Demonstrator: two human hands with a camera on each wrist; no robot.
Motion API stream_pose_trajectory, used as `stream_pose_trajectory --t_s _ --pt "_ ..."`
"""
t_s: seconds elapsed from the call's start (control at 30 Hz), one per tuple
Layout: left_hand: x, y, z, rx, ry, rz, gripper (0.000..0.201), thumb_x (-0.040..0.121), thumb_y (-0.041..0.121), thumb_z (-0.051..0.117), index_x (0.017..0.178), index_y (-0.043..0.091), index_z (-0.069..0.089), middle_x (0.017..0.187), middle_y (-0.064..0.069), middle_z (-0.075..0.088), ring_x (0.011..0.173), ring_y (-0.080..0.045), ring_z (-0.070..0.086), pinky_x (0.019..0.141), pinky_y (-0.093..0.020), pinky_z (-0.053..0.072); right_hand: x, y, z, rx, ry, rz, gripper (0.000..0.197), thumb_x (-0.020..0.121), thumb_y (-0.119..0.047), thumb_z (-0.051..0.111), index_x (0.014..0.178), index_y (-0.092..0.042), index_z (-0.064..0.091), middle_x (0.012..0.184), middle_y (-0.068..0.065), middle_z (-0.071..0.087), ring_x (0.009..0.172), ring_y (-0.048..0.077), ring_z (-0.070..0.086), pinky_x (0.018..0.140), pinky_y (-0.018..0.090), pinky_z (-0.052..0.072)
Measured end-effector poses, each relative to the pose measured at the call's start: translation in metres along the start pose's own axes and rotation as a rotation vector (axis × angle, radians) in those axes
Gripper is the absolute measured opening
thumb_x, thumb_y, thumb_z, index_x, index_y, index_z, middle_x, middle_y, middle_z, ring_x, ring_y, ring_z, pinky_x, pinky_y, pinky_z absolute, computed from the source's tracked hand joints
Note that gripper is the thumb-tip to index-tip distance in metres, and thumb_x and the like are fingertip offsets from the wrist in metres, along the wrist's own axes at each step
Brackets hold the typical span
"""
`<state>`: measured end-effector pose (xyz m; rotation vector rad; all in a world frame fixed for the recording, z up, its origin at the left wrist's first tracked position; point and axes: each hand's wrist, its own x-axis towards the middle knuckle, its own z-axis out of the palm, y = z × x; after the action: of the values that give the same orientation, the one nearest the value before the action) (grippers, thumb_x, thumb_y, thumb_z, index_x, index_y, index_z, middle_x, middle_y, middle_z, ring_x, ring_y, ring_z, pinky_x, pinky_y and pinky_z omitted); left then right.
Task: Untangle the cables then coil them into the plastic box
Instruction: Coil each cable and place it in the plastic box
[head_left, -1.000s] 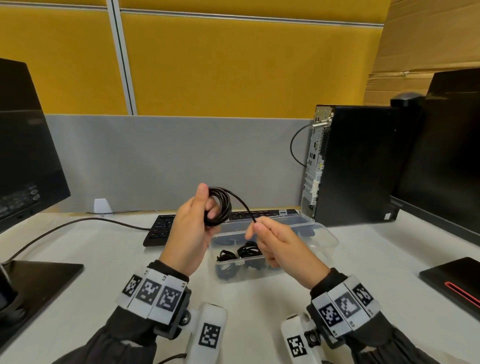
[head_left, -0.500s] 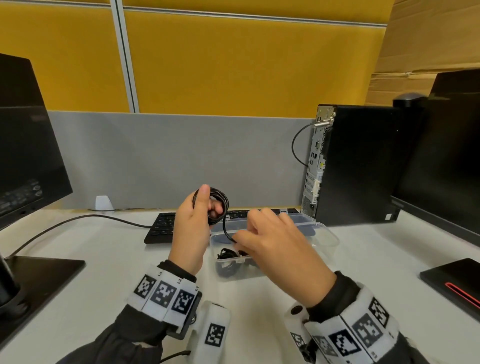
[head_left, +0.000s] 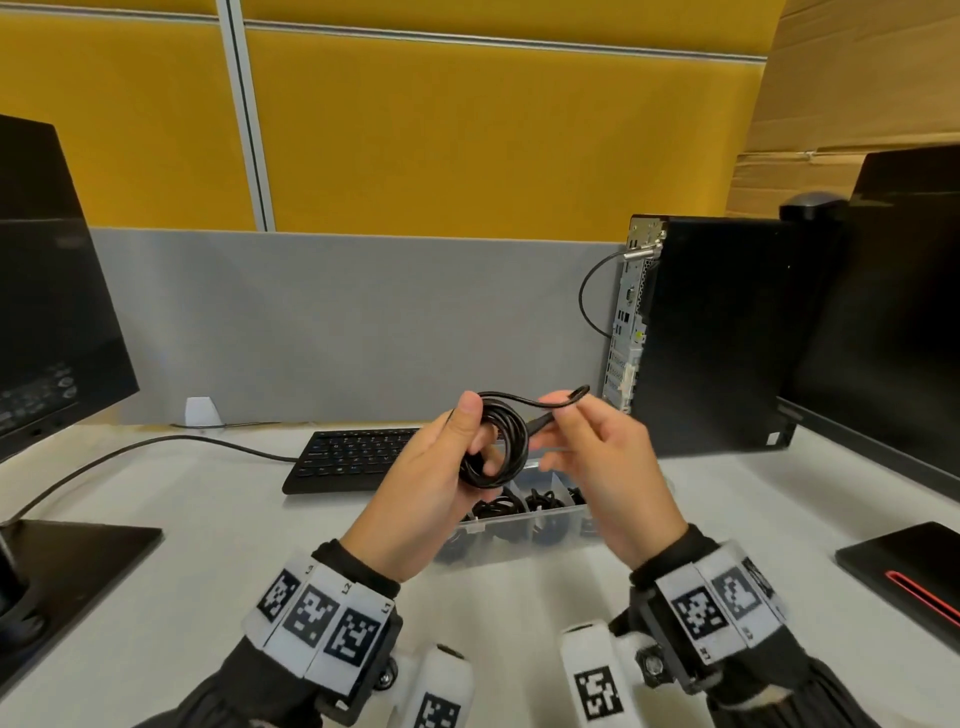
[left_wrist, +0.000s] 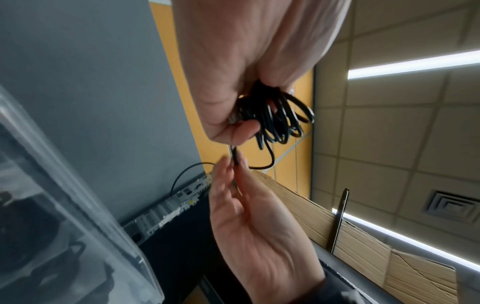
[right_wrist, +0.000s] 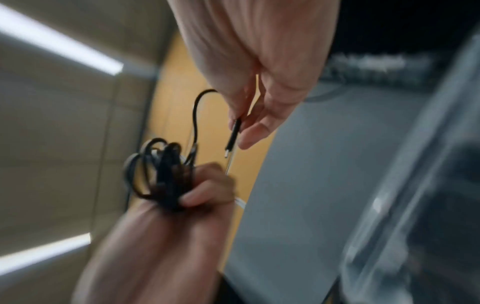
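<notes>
While the left hand (head_left: 436, 483) clamps the coil (head_left: 493, 441), the right hand (head_left: 597, 467) pinches its loose end (head_left: 569, 397). Coiling looks nearly finished; next, I'd say, tuck that end, then lower it into the box (head_left: 519, 525).

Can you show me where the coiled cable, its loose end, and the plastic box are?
coiled cable (head_left: 493, 447), head view, on the black loops.
loose end (right_wrist: 233, 133), right wrist view, on the plug tip.
plastic box (head_left: 519, 527), head view, on its clear front rim.
</notes>
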<state>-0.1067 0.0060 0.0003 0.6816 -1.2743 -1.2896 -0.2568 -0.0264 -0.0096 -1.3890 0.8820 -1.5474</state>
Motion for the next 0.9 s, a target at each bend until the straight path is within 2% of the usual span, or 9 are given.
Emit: stream_pose_trajectory --t_s 0.1,0.23,0.27,0.33,0.4,0.5,0.6,0.7,0.9 --pt "0.002 -0.008 -0.003 -0.004 -0.012 -0.031 0.043 0.081 0.054 0.044 0.055 0.021 0.039 0.067 -0.005 0.04 0.07 -0.017 0.04 0.066 -0.029 0.035 -0.005 0.007 0.012 0.205 -0.104 0.104 0.025 0.095 -0.012 0.049 0.108 0.005 0.062 0.096 0.022 0.069 0.083 0.025 0.067 0.075 0.033 0.057" --pt "0.002 -0.006 -0.002 -0.024 -0.043 -0.039 0.047 0.082 0.056 0.044 0.05 0.023 0.05 0.092 -0.016 0.047 0.094 -0.026 0.046 0.089 -0.045 0.036 -0.005 0.012 0.011 0.246 -0.209 0.165 0.027 0.094 -0.011 0.051 0.114 0.004 0.061 0.102 0.017 0.069 0.087 0.02 0.067 0.075 0.028 0.054" --pt "0.002 -0.005 -0.002 -0.015 -0.039 -0.037 0.047 0.082 0.054 0.041 0.049 0.023 0.053 0.091 -0.015 0.051 0.093 -0.025 0.049 0.088 -0.043 0.038 -0.004 0.012 0.008 0.215 -0.223 0.175 0.024 0.094 -0.009 0.053 0.113 0.003 0.061 0.105 0.016 0.069 0.091 0.021 0.067 0.076 0.029 0.054" --pt "0.002 -0.002 -0.005 0.006 -0.01 -0.024 0.044 0.081 0.053 0.039 0.052 0.022 0.049 0.073 -0.002 0.054 0.075 -0.014 0.048 0.073 -0.031 0.038 -0.001 0.009 -0.001 0.078 -0.23 0.152 0.016 0.091 -0.003 0.055 0.105 -0.005 0.062 0.107 0.013 0.068 0.096 0.02 0.065 0.075 0.027 0.055" --pt "0.004 -0.001 -0.009 0.046 0.031 -0.014 0.041 0.081 0.055 0.04 0.059 0.02 0.038 0.063 0.005 0.041 0.063 -0.012 0.038 0.059 -0.022 0.035 0.001 0.0 -0.009 -0.111 -0.277 0.081 0.016 0.09 -0.005 0.057 0.102 -0.014 0.061 0.108 0.009 0.067 0.095 0.016 0.064 0.074 0.025 0.054" --pt "0.005 0.001 -0.013 0.095 0.057 -0.022 0.041 0.08 0.056 0.04 0.063 0.019 0.034 0.066 0.004 0.035 0.064 -0.012 0.036 0.056 -0.019 0.036 -0.001 -0.017 -0.016 -0.2 -0.372 0.005 0.016 0.094 -0.016 0.05 0.106 -0.015 0.06 0.096 0.01 0.067 0.079 0.018 0.065 0.07 0.029 0.054" --pt "0.005 0.003 -0.013 0.091 0.055 -0.011 0.042 0.08 0.055 0.04 0.062 0.018 0.032 0.066 0.003 0.032 0.058 -0.009 0.035 0.053 -0.017 0.033 0.0 -0.024 -0.018 -0.247 -0.326 -0.077 0.027 0.098 -0.015 0.039 0.103 -0.01 0.064 0.083 0.008 0.063 0.063 0.012 0.06 0.061 0.022 0.053" --pt "0.003 0.002 -0.01 0.08 0.029 -0.015 0.042 0.08 0.055 0.04 0.06 0.019 0.034 0.069 0.0 0.032 0.06 -0.01 0.036 0.063 -0.024 0.031 0.0 -0.018 -0.013 -0.198 -0.182 -0.088 0.026 0.098 -0.012 0.041 0.102 -0.012 0.067 0.081 0.011 0.056 0.058 0.01 0.059 0.058 0.018 0.051" --pt "0.002 -0.002 -0.006 0.036 -0.033 -0.055 0.04 0.078 0.057 0.041 0.06 0.022 0.038 0.098 -0.017 0.049 0.088 -0.023 0.042 0.068 -0.028 0.035 -0.005 -0.003 0.008 0.266 -0.165 0.139 0.023 0.095 -0.004 0.045 0.11 0.001 0.063 0.094 0.024 0.062 0.084 0.027 0.063 0.072 0.027 0.057"
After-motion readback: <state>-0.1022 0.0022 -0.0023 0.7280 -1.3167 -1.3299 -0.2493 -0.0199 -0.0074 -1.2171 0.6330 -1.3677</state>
